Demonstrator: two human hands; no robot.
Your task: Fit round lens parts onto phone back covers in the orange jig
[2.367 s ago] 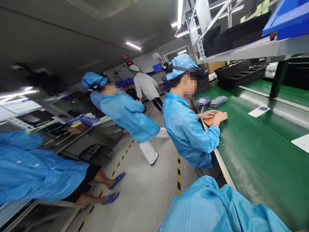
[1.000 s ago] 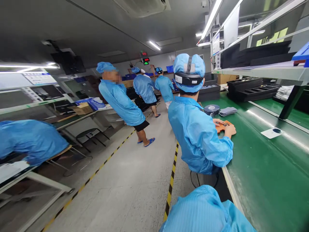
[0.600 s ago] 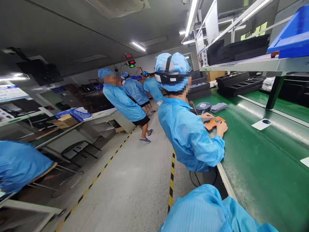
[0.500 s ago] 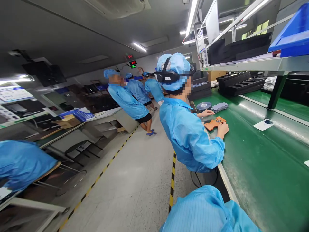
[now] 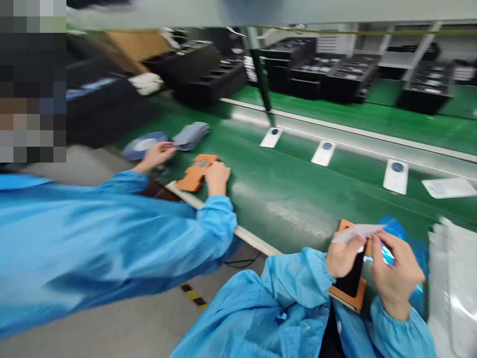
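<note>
My left hand (image 5: 343,256) and my right hand (image 5: 398,266) are close together at the lower right, both pinching a thin whitish translucent sheet (image 5: 356,231). Under them lies an orange fixture (image 5: 359,298) with a dark flat panel (image 5: 350,276) on it, partly covered by my left hand. Shiny blue film (image 5: 393,228) lies behind and beside my right hand. Right of that is a pile of clear-white plastic sheets or bags (image 5: 460,278).
At left, a co-worker's hand (image 5: 218,176) rests on another orange fixture (image 5: 191,178); grey cloth-like pieces (image 5: 192,135) lie beyond. Several white cards with dark circles (image 5: 323,153) line the green table (image 5: 261,199). Black trays (image 5: 350,72) stand behind, with a shelf (image 5: 261,14) overhead.
My view has swung from the aisle and co-workers down and right to the table. Both my hands, the sheet and the near orange fixture have come into view.
</note>
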